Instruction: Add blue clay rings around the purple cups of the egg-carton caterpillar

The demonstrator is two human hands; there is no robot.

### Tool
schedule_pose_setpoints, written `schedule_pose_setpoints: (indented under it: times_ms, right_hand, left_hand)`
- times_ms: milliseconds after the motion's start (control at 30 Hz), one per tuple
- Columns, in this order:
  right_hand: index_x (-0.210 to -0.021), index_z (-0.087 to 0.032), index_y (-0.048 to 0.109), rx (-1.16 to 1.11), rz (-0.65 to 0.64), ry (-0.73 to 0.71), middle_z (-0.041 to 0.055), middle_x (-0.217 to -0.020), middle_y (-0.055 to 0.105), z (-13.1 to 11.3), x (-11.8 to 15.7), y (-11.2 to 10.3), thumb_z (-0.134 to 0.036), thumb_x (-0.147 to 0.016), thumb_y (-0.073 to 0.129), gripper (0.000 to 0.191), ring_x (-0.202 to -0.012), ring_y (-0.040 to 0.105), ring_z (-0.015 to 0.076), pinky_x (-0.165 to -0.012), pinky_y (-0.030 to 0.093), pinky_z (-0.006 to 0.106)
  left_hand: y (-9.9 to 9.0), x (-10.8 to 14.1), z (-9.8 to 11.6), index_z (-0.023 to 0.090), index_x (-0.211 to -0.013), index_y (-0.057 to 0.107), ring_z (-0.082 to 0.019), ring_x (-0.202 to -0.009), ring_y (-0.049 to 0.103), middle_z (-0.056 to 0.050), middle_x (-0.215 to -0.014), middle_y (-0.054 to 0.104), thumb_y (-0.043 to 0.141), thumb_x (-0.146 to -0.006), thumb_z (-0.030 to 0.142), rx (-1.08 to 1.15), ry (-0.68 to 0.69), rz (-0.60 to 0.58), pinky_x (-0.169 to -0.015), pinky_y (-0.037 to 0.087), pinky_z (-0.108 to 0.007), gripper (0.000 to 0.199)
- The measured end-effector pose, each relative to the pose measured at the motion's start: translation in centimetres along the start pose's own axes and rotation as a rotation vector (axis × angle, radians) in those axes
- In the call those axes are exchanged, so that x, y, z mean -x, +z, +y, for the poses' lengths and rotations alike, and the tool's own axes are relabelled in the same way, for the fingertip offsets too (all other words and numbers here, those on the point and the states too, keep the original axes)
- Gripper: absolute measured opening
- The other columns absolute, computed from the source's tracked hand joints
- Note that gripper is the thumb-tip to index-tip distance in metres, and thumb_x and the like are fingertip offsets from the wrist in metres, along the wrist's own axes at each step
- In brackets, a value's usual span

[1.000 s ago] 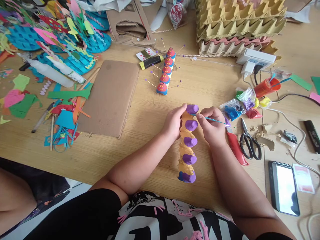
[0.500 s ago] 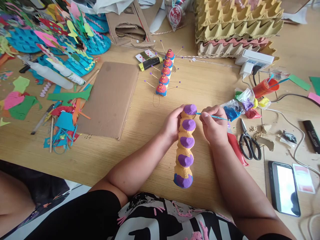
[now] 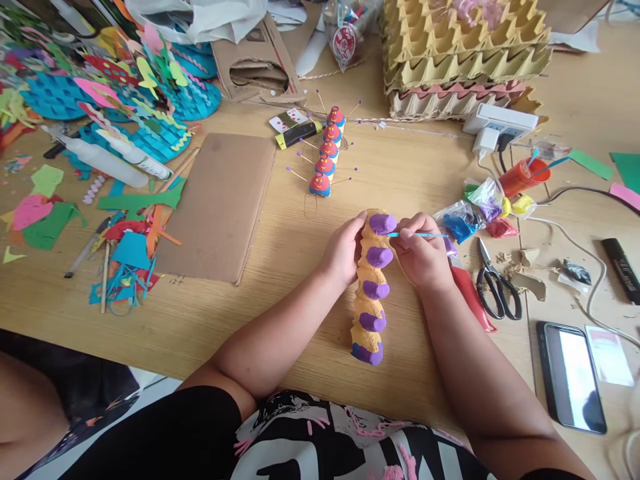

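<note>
My left hand (image 3: 346, 252) is closed around the upper left side of an egg carton strip (image 3: 371, 274). The strip is yellow-orange with several bumps capped in purple clay, and some blue shows at its near end. In my right hand (image 3: 423, 252) a thin blue stick (image 3: 417, 235) is pinched between thumb and fingers. Its left tip touches or nearly touches the lower edge of the top purple cap (image 3: 382, 224). Beyond my hands stands a finished-looking red and blue caterpillar (image 3: 327, 165) with smiling faces and purple-tipped pins.
To the left lie a cardboard sheet (image 3: 217, 207), paper scraps (image 3: 131, 245) and glue bottles (image 3: 107, 160). On the right are scissors (image 3: 493, 283), clay bags (image 3: 460, 227), an orange cup (image 3: 523, 177), a phone (image 3: 573, 377) and a power strip (image 3: 507, 123). Egg trays (image 3: 465, 67) are stacked behind. Another person's leg (image 3: 30, 393) shows at left.
The strip has turned so its purple caps face more to the right. The blue stick's tip has shifted slightly down and left along the top cap. The view has moved a little.
</note>
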State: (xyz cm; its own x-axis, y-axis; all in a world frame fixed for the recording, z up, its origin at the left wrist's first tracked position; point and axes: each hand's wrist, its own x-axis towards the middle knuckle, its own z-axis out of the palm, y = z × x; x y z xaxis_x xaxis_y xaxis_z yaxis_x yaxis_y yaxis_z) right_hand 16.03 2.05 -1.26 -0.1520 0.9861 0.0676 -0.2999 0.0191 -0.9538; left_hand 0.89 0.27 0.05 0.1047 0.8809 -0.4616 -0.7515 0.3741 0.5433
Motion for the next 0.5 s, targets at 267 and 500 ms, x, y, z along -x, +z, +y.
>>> schedule_pose_setpoints:
  times_ms: [267, 500]
  right_hand:
    - [-0.089, -0.031, 0.056, -0.043, 0.088, 0.048, -0.0075, -0.062, 0.042, 0.5, -0.7, -0.7, -0.077, -0.083, 0.085, 0.055, -0.055, 0.034, 0.0146, -0.051, 0.029, 0.028]
    - [-0.087, -0.026, 0.072, 0.087, -0.015, 0.094, -0.0044, -0.075, 0.059, 1.8, 0.2, -0.8, -0.072, -0.083, 0.091, 0.050, -0.065, 0.049, 0.0128, -0.062, 0.041, 0.028]
  left_hand:
    - [-0.6, 0.0, 0.6, 0.027, -0.087, 0.079, -0.024, -0.065, 0.066, -0.005, -0.073, 0.074, 0.090, -0.079, 0.072, -0.089, -0.142, -0.063, -0.068, 0.052, -0.039, 0.047]
    - [-0.5, -0.3, 0.4, 0.028, -0.094, 0.081, -0.030, -0.086, 0.076, -0.009, -0.087, 0.081, 0.084, -0.081, 0.081, -0.117, -0.044, -0.089, -0.075, 0.057, -0.041, 0.054]
